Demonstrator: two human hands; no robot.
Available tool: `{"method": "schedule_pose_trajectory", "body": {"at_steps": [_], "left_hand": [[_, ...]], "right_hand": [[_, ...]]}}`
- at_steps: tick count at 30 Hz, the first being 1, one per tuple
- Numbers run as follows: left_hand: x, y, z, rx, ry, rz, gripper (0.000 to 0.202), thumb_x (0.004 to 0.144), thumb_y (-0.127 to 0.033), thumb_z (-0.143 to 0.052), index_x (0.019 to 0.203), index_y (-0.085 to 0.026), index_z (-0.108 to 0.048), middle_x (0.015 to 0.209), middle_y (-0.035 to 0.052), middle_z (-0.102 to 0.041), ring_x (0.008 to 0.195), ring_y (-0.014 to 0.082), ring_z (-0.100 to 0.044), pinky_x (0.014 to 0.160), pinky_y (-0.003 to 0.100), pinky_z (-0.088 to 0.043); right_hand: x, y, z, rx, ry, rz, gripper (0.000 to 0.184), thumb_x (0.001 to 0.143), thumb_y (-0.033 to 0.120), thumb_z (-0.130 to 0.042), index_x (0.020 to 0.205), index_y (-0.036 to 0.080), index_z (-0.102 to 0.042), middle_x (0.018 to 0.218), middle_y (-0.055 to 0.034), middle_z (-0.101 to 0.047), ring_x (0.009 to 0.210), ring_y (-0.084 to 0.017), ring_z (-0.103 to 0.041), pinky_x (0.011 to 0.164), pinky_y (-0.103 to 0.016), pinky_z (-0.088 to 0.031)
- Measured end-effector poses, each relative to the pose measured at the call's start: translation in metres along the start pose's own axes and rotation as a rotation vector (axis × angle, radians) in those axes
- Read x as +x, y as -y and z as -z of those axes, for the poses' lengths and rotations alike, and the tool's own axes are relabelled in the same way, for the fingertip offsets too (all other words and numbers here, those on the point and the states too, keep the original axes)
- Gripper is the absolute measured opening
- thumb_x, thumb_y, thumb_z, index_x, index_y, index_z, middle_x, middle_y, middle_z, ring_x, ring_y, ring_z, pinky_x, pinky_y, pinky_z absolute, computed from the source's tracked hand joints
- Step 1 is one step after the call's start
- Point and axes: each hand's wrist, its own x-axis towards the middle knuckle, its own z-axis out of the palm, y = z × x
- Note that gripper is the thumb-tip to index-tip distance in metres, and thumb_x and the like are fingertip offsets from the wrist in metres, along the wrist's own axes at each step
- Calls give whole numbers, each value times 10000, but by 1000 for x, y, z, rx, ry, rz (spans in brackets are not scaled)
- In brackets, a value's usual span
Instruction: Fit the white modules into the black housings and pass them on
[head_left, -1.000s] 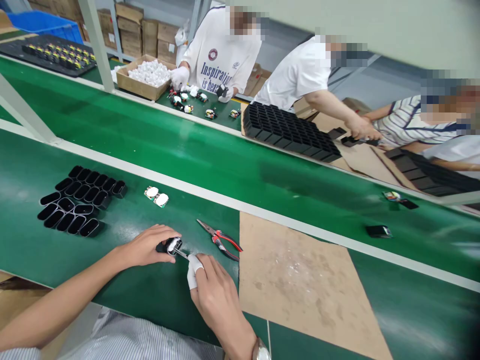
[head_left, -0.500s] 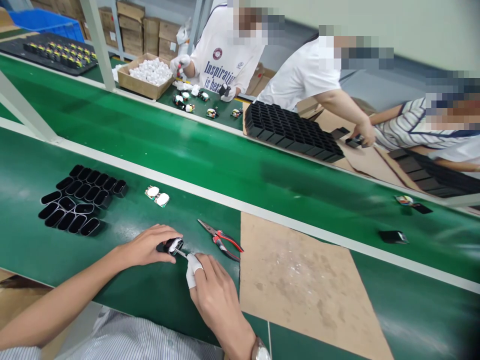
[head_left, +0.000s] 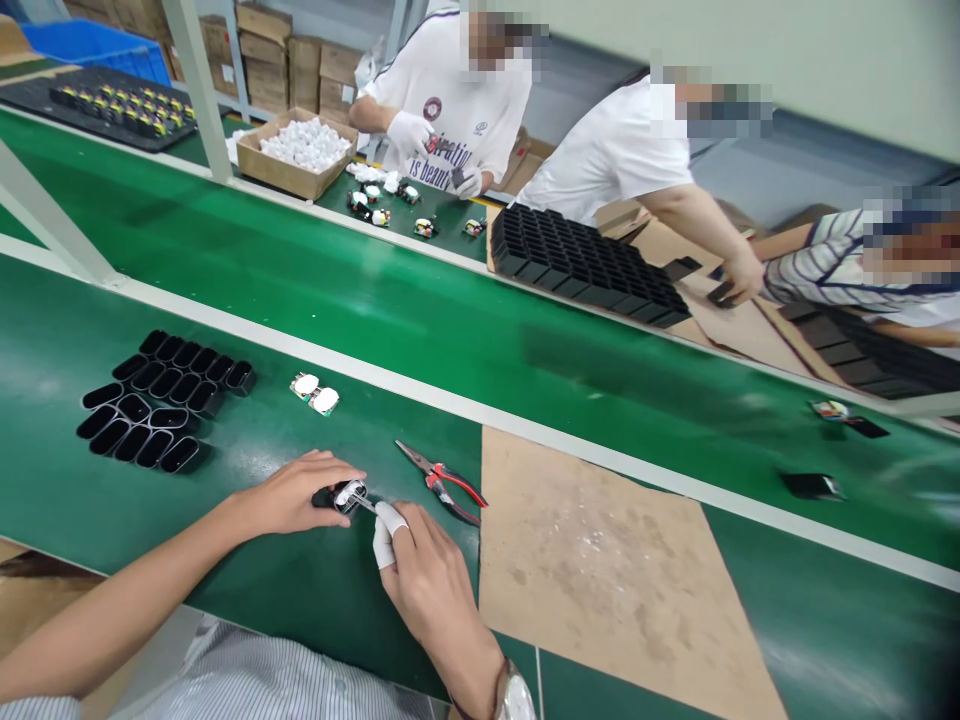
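Note:
My left hand (head_left: 289, 492) lies on the green bench and grips a small black housing (head_left: 341, 496) with a white insert showing at its open end. My right hand (head_left: 424, 575), with a white cot on the index finger, pinches a thin metal tool (head_left: 365, 507) whose tip touches the housing's open end. Red-handled pliers (head_left: 442, 480) lie just right of both hands. A cluster of empty black housings (head_left: 157, 400) stands to the left, and two small white-topped parts (head_left: 315, 392) lie behind my left hand.
A cardboard sheet (head_left: 607, 560) covers the bench to the right. Beyond a white rail runs a green conveyor (head_left: 450, 320) carrying black parts (head_left: 810, 486). Across it, three people work beside a black tray (head_left: 585, 265) and a box of white parts (head_left: 300, 150).
My hands stay almost still on the housing. The black parts on the conveyor have drifted right. The person across has lifted gloved hands to the chest.

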Motion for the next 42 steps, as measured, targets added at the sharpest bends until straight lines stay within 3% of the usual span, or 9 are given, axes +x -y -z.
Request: {"method": "schedule_pose_trajectory", "body": {"at_steps": [7,17,26,33,42], "left_hand": [[-1,-7,2,16,1,62,537,919,-256,-752,1435,-267,-604,1221,74,-727,1078,249,-647,964,377,-539],[3,-9,5,-107,-53,-11,388,906,-93,-678,1268,-230,-645,1183,67,-715,1114,229,-631,1004,378,-537],[1,-6,3,-117,-63,-25,392,897,-75,-685,1253,-236,-652,1176,70,-715,1096,238,-642,982,396,-553],[3,-6,2,-131,-60,-21,412,883,-56,-690,1252,-236,-655,1169,68,-716,1100,236,-643,984,392,-557],[2,-5,2,-121,-63,-15,406,886,-65,-696,1254,-231,-653,1161,71,-718,1096,238,-641,973,395,-558]], "right_hand": [[-2,-8,13,-20,1,-25,214,1017,80,-458,1123,156,-627,1031,-122,-695,815,-246,-659,704,-384,-552],[10,-14,11,39,59,70,241,968,48,-463,993,161,-675,1072,-130,-718,872,-259,-651,741,-395,-539],[14,-22,6,-5,94,52,241,964,53,-489,1039,158,-693,1087,-111,-728,909,-269,-650,828,-418,-528],[16,-23,17,63,60,41,248,995,54,-468,1092,147,-676,1073,-101,-723,915,-247,-646,842,-391,-516],[23,-19,11,-9,115,105,254,922,21,-470,893,170,-674,1006,-114,-717,860,-260,-624,760,-402,-508]]}}
